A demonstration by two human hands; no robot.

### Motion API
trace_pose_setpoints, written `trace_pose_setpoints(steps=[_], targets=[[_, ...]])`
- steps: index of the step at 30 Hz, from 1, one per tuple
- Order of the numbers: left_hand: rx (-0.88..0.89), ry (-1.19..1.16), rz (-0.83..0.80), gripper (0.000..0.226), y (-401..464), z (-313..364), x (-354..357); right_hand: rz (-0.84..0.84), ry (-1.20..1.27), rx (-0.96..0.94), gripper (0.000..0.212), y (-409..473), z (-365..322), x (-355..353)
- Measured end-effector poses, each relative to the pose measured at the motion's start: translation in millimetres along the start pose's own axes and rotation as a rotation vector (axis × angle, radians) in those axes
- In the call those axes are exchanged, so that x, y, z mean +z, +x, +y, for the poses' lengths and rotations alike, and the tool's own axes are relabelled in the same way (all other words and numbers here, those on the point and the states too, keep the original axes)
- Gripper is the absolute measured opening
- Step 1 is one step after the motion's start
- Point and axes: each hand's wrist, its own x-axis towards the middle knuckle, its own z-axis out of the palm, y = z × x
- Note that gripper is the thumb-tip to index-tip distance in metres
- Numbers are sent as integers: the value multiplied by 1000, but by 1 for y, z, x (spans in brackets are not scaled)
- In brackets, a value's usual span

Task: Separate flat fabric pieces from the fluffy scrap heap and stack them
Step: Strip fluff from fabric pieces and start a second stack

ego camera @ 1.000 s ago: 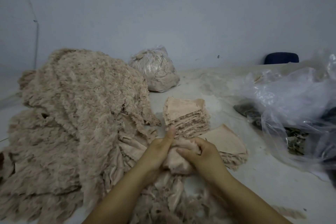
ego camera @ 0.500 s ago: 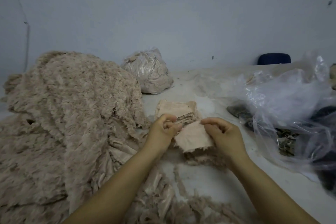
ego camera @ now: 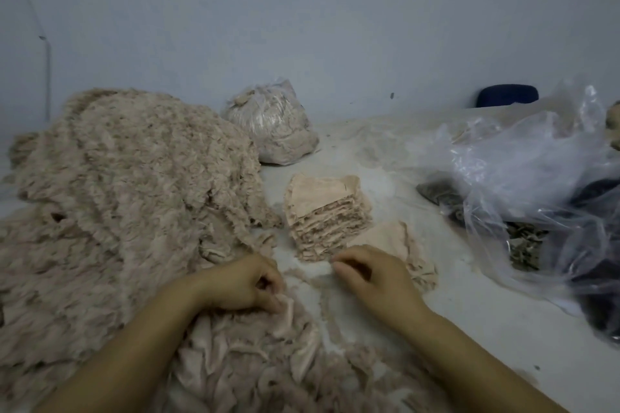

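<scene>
Nearest, loose beige scraps (ego camera: 255,365) lie on the pale bench (ego camera: 486,322). The left hand (ego camera: 240,282) rests on them, its fingers (ego camera: 268,292) curled and pinching a flat scrap edge (ego camera: 287,307). The right hand (ego camera: 372,273) hovers just right of it, fingers bent inward; I cannot tell whether they hold anything. Just beyond the right hand lies a low stack of flat pieces (ego camera: 399,246), touching a taller stack (ego camera: 327,211) behind it. The fluffy heap (ego camera: 127,184) fills the left. Farther off sit a tied bag of scraps (ego camera: 273,126) and, right, crumpled clear plastic bags (ego camera: 523,178).
</scene>
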Motion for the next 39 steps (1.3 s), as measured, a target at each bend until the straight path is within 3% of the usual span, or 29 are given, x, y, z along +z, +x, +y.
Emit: trace_pose_setpoints(steps=[2, 4, 7, 9, 12, 18, 21, 25, 28, 30, 32, 34, 36, 38, 39], targets=[[36, -13, 65, 9, 0, 2, 3, -266, 147, 56, 20, -9, -11, 21], [62, -147, 148, 21, -1, 7, 6, -374, 214, 163, 36, -12, -14, 35], [98, -399, 200, 24, -1, 17, 15, -260, 380, 270, 29, -9, -17, 38], [115, -407, 306, 22, 3, 19, 20, -167, 593, 293, 15, -7, -18, 35], [43, -361, 485, 31, 0, 7, 15, -55, 796, 366, 22, -6, -16, 26], [-126, -92, 391, 35, -23, -22, -1, -9, 964, 442, 33, -2, -4, 15], [-114, -133, 481, 30, -25, -16, -3, -24, 909, 400, 36, -2, 0, 15], [111, -357, 615, 29, -19, 21, 15, -145, 817, 362, 28, -5, -4, 16], [136, -331, 661, 30, -7, 32, 11, -328, 478, 263, 57, -6, -8, 14], [92, -283, 697, 24, -5, 27, 8, -493, 234, 166, 53, -10, -11, 15], [42, -217, 687, 8, -9, 17, 10, -436, -64, 36, 33, -12, -9, 17], [43, -155, 681, 15, -22, 6, 13, -246, -169, -155, 25, -18, -12, 15], [120, -169, 609, 16, -40, -2, 12, -353, -24, -359, 25, -24, -19, 15], [159, -166, 390, 25, -59, -7, 12, -627, 9, -447, 27, -34, -18, 21], [142, -139, 251, 35, -68, -9, 13, -688, -20, -456, 22, -37, -15, 20]])
